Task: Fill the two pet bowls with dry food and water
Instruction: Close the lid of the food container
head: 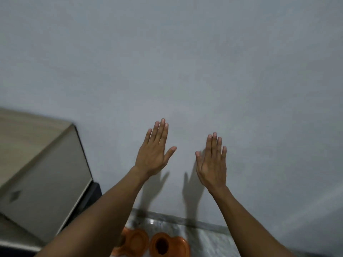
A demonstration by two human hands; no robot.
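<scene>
While raised, left hand (154, 154) and right hand (212, 164) spread flat.

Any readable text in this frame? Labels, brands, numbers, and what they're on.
None readable.
Cabinet: one small dark diamond-shaped mark on its side, too blurred to tell whether it is a logo or text.
Orange bowls: no print visible; they are partly cut off at the frame edge.
Wall: plain, no signs.
</scene>
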